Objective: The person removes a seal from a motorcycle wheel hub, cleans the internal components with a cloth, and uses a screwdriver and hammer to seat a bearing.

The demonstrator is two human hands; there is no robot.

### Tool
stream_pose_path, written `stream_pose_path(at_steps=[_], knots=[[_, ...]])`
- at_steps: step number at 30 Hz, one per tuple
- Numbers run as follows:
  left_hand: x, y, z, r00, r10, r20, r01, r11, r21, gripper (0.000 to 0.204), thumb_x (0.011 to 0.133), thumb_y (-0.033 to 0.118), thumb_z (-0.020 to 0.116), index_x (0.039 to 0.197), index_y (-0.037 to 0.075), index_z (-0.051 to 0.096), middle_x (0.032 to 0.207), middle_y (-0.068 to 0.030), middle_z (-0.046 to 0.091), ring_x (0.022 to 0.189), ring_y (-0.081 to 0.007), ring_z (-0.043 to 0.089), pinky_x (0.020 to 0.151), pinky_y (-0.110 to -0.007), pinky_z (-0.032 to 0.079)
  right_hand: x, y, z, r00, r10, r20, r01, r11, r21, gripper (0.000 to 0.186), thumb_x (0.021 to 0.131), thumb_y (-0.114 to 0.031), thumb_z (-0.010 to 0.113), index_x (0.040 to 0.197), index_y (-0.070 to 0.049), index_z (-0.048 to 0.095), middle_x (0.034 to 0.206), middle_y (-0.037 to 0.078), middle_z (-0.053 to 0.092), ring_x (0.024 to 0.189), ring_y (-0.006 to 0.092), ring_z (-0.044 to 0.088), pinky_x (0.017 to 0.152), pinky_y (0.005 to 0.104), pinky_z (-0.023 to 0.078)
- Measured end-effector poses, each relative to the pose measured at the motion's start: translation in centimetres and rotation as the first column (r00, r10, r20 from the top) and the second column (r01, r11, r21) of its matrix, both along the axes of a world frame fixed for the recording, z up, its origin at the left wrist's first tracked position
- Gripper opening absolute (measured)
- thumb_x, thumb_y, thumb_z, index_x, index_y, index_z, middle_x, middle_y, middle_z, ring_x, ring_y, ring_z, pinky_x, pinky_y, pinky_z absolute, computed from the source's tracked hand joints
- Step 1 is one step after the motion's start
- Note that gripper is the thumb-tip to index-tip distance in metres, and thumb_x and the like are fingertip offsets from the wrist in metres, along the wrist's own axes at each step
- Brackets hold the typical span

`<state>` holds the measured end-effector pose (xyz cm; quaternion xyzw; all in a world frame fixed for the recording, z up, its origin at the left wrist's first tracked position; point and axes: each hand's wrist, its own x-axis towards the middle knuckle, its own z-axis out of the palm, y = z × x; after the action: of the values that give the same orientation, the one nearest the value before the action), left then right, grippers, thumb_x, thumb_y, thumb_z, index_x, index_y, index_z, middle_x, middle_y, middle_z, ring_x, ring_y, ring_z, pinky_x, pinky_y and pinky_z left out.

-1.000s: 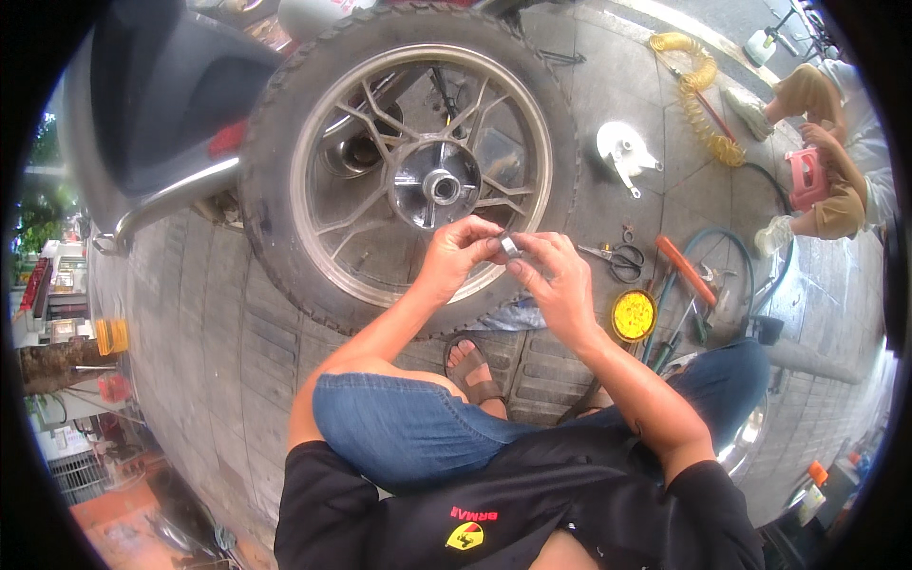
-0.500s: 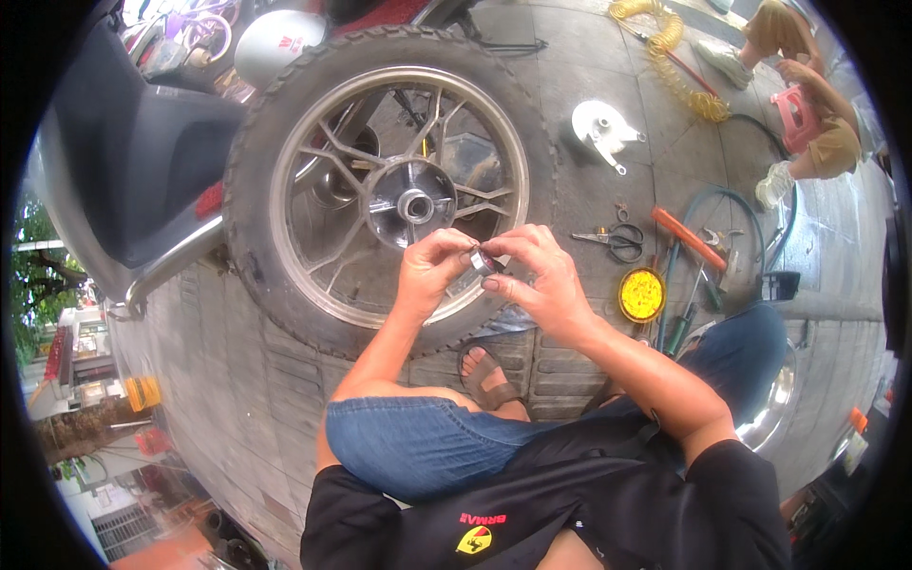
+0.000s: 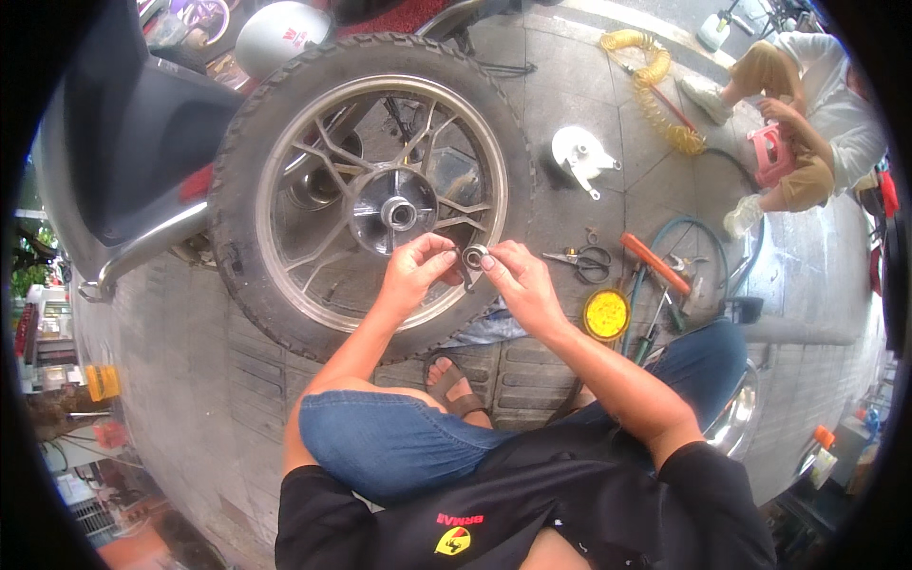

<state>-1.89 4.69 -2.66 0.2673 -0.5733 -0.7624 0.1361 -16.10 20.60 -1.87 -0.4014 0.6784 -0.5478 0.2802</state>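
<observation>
Between thumb and fingers, my right hand [image 3: 522,287] pinches a small metal bearing [image 3: 474,255], its round face tilted up at me. My left hand [image 3: 416,270] is closed beside it, thumb against fingers, on a thin dark piece [image 3: 464,274] whose kind is too small to make out. Both hands are above the near right part of a motorcycle wheel [image 3: 385,81], which lies flat with its spokes and hub [image 3: 399,214] facing up.
Right of the wheel lie a silver brake plate [image 3: 581,157], scissors [image 3: 587,264], a tub of yellow grease [image 3: 606,313] and an orange-handled hammer [image 3: 655,264]. A coiled yellow hose [image 3: 646,71] is farther back. Another person [image 3: 798,114] sits at far right. A scooter [image 3: 133,142] stands left.
The bearing has turned so its round face shows, and my left fingers have come away from it with a thin dark piece. The whole view has shifted slightly.
</observation>
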Motion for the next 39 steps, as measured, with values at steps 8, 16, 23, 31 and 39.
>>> stream_pose_path(at_steps=[8, 16, 23, 31, 39], knots=[[2.0, -1.9, 1.8, 0.943, 0.334, -0.016, -0.334, 0.939, -0.078, 0.018, 0.093, 0.010, 0.060, 0.108, 0.001, 0.061, 0.085, -0.0096, 0.067, 0.069, -0.0192, 0.066, 0.069, -0.033, 0.055, -1.6, 4.3, -10.4, 0.970, -0.051, -0.239, 0.132, 0.933, 0.334, 0.031, 0.095, -0.030, 0.059, 0.100, -0.002, 0.073, 0.091, 0.016, 0.065, 0.091, 0.0344, 0.060, 0.081, 0.0444, 0.048], [3.3, -2.3, 2.1, 0.924, 0.363, -0.121, -0.366, 0.931, 0.000, 0.015, 0.093, 0.012, 0.065, 0.105, 0.003, 0.063, 0.089, -0.0078, 0.069, 0.071, -0.0187, 0.068, 0.070, -0.031, 0.056, 2.7, 9.8, -17.6, 0.693, 0.344, -0.634, -0.034, 0.894, 0.447, 0.022, 0.085, -0.023, 0.067, 0.099, -0.007, 0.071, 0.090, 0.008, 0.060, 0.092, 0.0292, 0.056, 0.079, 0.0420, 0.049], [4.5, -2.6, 1.4, 0.937, 0.333, -0.108, -0.336, 0.942, -0.008, 0.014, 0.094, 0.008, 0.063, 0.107, 0.004, 0.061, 0.090, -0.0074, 0.068, 0.073, -0.0188, 0.066, 0.070, -0.032, 0.056, 2.8, 9.2, -16.6, 0.734, 0.325, -0.596, 0.003, 0.876, 0.482, 0.047, 0.078, -0.023, 0.074, 0.120, -0.007, 0.060, 0.104, 0.011, 0.057, 0.100, 0.0311, 0.056, 0.081, 0.0435, 0.050], [3.9, -2.7, 0.9, 0.942, 0.325, -0.087, -0.327, 0.945, -0.008, 0.013, 0.093, 0.010, 0.066, 0.104, 0.004, 0.062, 0.084, -0.0064, 0.068, 0.069, -0.0168, 0.068, 0.067, -0.031, 0.057, -1.3, 5.5, -20.4, 0.814, 0.289, -0.504, 0.050, 0.830, 0.555, 0.026, 0.080, -0.023, 0.074, 0.098, -0.007, 0.063, 0.098, 0.013, 0.060, 0.097, 0.0349, 0.060, 0.081, 0.0465, 0.052], [4.2, -2.9, 1.2, 0.927, 0.376, -0.004, -0.376, 0.926, 0.034, 0.014, 0.093, 0.012, 0.063, 0.104, 0.005, 0.059, 0.085, -0.0076, 0.067, 0.070, -0.0180, 0.066, 0.066, -0.034, 0.057, -1.1, 5.1, -19.8, 0.835, 0.337, -0.435, -0.064, 0.845, 0.531, 0.026, 0.078, -0.025, 0.074, 0.087, -0.005, 0.060, 0.090, 0.014, 0.061, 0.092, 0.0360, 0.062, 0.079, 0.0474, 0.051]])
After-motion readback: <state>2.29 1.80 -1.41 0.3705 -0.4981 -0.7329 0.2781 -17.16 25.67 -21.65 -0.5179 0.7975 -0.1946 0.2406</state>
